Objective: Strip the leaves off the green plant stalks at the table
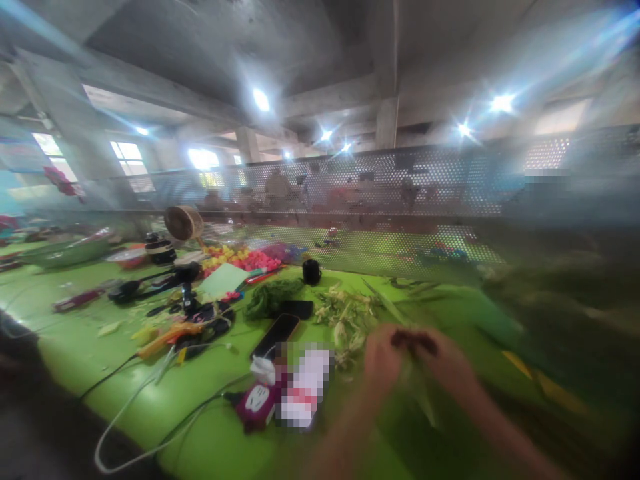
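Note:
My left hand (383, 360) and my right hand (447, 367) meet low in the view over the green table (100, 360). Both are smeared by motion. Between their fingertips sits a small dark thing (413, 340), with something pale green trailing below it. I cannot make out what it is or how the fingers lie. Just beyond the hands is a heap of pale leaves and flower parts (347, 313).
A black phone (275, 335), a purple power strip (257, 400) with white cables, a dark green leafy bundle (273, 297), a black cup (311, 271), a small fan (183, 223) and piles of bright flowers (240, 259) lie around. A perforated metal screen (400, 193) stands behind, with people beyond.

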`<state>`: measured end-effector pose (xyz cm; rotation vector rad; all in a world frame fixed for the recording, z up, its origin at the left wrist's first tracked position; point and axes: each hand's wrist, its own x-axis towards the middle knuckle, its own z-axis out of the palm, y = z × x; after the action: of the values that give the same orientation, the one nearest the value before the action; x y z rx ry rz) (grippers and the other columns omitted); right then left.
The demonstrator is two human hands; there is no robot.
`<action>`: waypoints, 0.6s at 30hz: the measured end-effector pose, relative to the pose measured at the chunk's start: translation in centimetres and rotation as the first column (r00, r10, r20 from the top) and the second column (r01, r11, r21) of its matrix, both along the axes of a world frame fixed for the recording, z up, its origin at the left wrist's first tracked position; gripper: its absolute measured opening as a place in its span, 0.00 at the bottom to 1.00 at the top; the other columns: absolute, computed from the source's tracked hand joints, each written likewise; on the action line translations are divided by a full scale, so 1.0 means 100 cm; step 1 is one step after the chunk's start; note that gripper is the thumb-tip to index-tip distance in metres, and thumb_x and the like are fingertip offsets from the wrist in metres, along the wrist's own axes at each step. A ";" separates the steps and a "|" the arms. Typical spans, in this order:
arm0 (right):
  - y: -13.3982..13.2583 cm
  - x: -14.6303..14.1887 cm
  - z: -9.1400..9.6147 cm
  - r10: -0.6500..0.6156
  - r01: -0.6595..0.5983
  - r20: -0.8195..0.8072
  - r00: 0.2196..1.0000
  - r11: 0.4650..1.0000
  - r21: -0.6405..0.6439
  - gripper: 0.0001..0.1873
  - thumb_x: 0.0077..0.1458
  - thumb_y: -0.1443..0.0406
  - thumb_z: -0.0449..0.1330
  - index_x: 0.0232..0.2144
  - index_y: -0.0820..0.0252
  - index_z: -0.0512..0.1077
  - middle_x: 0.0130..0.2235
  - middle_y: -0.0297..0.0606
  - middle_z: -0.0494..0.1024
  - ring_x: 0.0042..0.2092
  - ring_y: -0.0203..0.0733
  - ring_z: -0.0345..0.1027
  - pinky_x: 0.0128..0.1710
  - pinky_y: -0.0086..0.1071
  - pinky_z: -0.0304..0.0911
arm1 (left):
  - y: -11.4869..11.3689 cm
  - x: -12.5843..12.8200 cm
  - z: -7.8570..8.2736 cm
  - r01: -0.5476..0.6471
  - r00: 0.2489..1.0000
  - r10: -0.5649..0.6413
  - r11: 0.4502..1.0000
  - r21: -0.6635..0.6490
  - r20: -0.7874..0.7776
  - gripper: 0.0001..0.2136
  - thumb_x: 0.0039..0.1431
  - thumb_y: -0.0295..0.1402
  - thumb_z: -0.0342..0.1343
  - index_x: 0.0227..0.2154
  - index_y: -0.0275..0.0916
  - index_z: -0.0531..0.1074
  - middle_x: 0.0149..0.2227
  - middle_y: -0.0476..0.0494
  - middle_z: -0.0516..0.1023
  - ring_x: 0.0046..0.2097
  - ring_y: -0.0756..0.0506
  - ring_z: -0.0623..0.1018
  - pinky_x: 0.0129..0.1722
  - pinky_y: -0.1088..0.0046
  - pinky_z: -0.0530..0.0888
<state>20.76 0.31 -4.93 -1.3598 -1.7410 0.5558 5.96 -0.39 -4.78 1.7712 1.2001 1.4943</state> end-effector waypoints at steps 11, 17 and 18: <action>-0.010 -0.005 0.026 0.020 -0.029 -0.153 0.988 0.998 -0.058 0.15 0.49 0.56 0.56 0.35 0.58 0.75 0.35 0.40 0.82 0.37 0.46 0.75 0.36 0.34 0.67 | 0.004 -0.002 0.001 0.055 0.997 -0.053 0.998 -0.033 0.058 0.09 0.56 0.38 0.55 0.29 0.38 0.74 0.30 0.46 0.77 0.34 0.47 0.74 0.35 0.74 0.70; -0.011 -0.002 0.031 0.070 -0.105 -0.196 0.978 0.979 -0.174 0.13 0.43 0.59 0.60 0.31 0.59 0.77 0.32 0.38 0.82 0.35 0.46 0.74 0.35 0.35 0.66 | 0.004 -0.005 0.008 0.083 0.996 -0.083 0.997 0.007 0.043 0.05 0.53 0.34 0.57 0.27 0.38 0.74 0.32 0.45 0.75 0.34 0.48 0.73 0.36 0.74 0.70; -0.011 -0.001 0.031 0.075 -0.110 -0.198 0.977 0.979 -0.172 0.12 0.43 0.59 0.60 0.29 0.59 0.76 0.32 0.38 0.82 0.35 0.46 0.74 0.36 0.35 0.66 | 0.003 -0.005 0.009 0.101 0.994 -0.101 0.995 0.015 0.052 0.04 0.52 0.32 0.57 0.27 0.38 0.74 0.32 0.45 0.75 0.35 0.48 0.73 0.36 0.74 0.70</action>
<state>20.68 -0.75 -1.83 -1.3065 -1.6347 0.8873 5.50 -0.11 -3.89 1.7621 1.0617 1.4833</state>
